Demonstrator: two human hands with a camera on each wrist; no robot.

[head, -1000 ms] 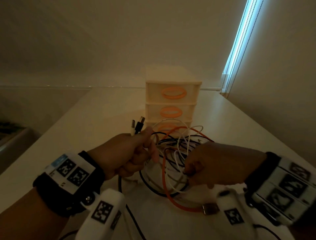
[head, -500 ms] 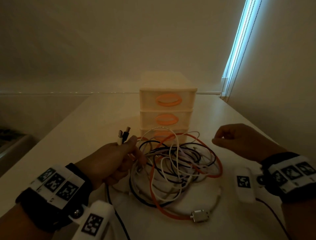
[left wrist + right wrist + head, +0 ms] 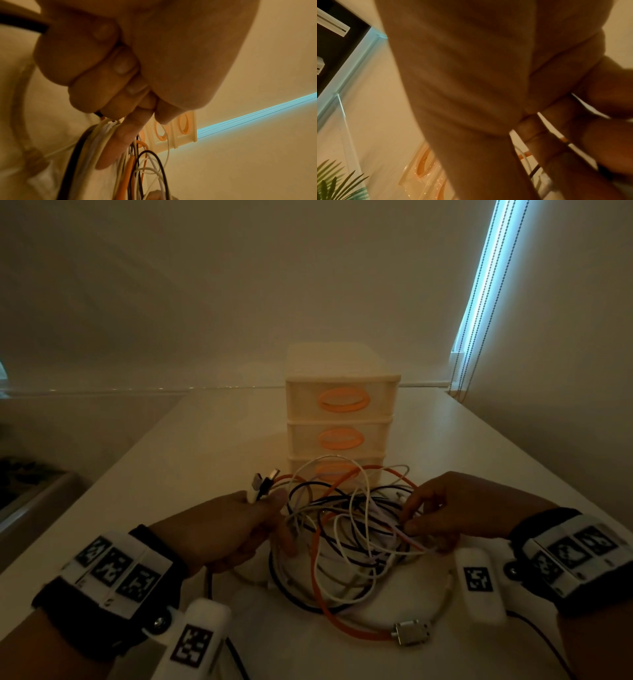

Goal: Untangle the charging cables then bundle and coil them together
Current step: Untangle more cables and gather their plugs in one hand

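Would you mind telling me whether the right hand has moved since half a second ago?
Yes. The right hand came down from beside the drawer unit onto the cables.

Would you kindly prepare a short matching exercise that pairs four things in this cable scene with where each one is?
Things:
1. left hand
2. right hand
3. silver connector
4. drawer unit

Places:
A. lying on the table nearest the camera
B. standing behind the cable pile
C. gripping a bunch of plug ends
D. pinching strands on the pile's right side

Pairs: 1-C, 2-D, 3-A, 4-B
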